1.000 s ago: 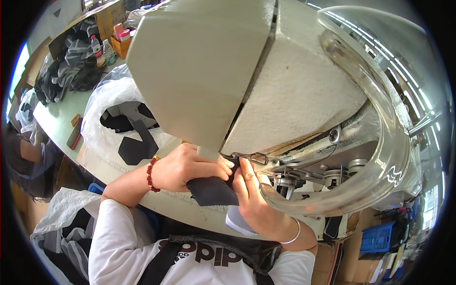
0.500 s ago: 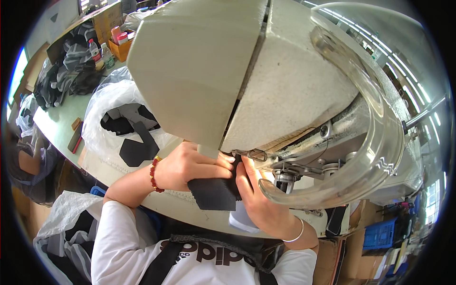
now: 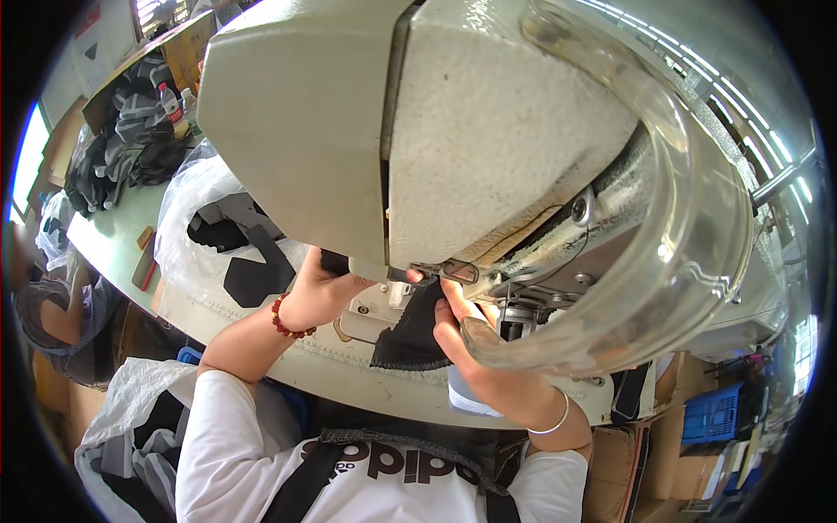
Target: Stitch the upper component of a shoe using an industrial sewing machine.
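A black fabric piece (image 3: 411,329) with a ribbed edge hangs over the bed of a sewing machine (image 3: 301,131), beneath its large pale head. My right hand (image 3: 475,353) pinches the fabric's right side close to the presser area. On the other side, my left hand (image 3: 312,295) grips black material between thumb and fingers, its fingertips partly hidden behind the machine head. The needle itself is covered from sight. A clear curved plastic guard (image 3: 689,261) arcs over the right side, above my right hand.
Left of the machine, a clear plastic bag (image 3: 179,231) holds dark cut pieces, one black piece (image 3: 260,268) lying out of it. Further back sit a dark fabric pile (image 3: 139,131) and a bottle (image 3: 170,103). A blue crate (image 3: 711,414) stands low at the right. Another person (image 3: 65,322) sits at far left.
My left hand has moved left and away from my right hand, uncovering the machine bed. The black fabric has turned and now shows its ribbed edge. The view has shifted slightly.
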Available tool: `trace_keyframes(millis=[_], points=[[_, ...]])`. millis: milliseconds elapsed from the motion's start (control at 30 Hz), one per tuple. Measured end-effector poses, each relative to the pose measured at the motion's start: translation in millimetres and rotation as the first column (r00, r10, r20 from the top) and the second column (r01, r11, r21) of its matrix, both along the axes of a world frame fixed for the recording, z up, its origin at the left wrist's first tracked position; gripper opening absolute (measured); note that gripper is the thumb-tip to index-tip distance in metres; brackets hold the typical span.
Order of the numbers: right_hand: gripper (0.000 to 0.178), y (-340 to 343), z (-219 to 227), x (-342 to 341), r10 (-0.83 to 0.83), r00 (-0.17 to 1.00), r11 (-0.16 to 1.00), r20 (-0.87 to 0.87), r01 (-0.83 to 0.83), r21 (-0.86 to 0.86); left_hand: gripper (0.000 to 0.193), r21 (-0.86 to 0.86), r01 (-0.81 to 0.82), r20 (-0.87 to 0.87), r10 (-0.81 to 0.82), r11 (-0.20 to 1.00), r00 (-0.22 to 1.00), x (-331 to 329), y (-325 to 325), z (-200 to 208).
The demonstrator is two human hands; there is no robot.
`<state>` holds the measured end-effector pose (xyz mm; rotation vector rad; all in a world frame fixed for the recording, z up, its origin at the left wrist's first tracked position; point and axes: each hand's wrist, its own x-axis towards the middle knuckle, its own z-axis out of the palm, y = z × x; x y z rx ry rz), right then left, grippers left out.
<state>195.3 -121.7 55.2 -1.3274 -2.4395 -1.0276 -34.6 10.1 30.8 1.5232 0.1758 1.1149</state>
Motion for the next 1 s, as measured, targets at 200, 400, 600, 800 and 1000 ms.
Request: trace_keyframes(millis=[200,400,600,800,1000], points=[[0.035,-1.7,9.6,5.2,0.027,0.999,1.000,-0.029,-0.028,-0.003,0.026,0.543,0.189,-0.367,0.028,0.818,0.930,-11.7,14.3,24.4],[0.028,-4.6,18.7,2.9,-0.096,0.992,0.995,0.077,0.095,0.014,0.042,0.765,0.154,-0.309,0.146,0.625,0.940,-10.5,20.0,24.4],[0.023,-6.3,11.4,4.3,-0.229,0.944,0.959,0.239,0.177,0.222,0.037,0.743,0.151,-0.303,0.127,0.652,0.944,-9.3,24.2,23.4],[0.021,-7.1,9.9,8.4,-0.278,0.897,0.948,0.343,0.198,0.249,0.027,0.711,0.133,-0.302,0.130,0.690,0.944,-8.6,29.3,22.5],[0.022,-5.8,21.3,11.7,-0.235,0.886,0.961,0.400,0.150,0.234,0.026,0.345,0.223,-0.206,-0.158,0.912,0.966,-6.2,41.3,3.3]])
